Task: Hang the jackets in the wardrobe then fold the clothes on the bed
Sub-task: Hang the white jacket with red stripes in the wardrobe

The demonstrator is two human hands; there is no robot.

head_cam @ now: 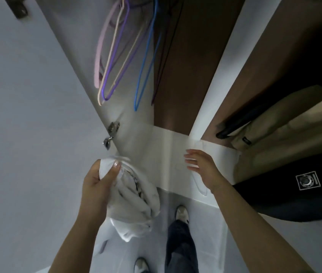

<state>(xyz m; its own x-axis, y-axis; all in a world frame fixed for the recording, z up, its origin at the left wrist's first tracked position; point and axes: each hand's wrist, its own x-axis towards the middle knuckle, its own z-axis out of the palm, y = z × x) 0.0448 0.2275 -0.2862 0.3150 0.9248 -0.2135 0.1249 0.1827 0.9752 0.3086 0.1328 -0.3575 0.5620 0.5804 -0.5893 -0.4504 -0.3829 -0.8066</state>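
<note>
White jacket (134, 200) bunched in a crumpled bundle, collar end uppermost, hung down before the open wardrobe (176, 95), gripped at its top by the left hand (97, 186), empty hangers (116, 56) of pink, purple, cream and blue hung inside, tilted.

white jacket (134, 201), pink, purple, blue hangers (116, 56), black, perhaps beige garments (286, 174)
</note>
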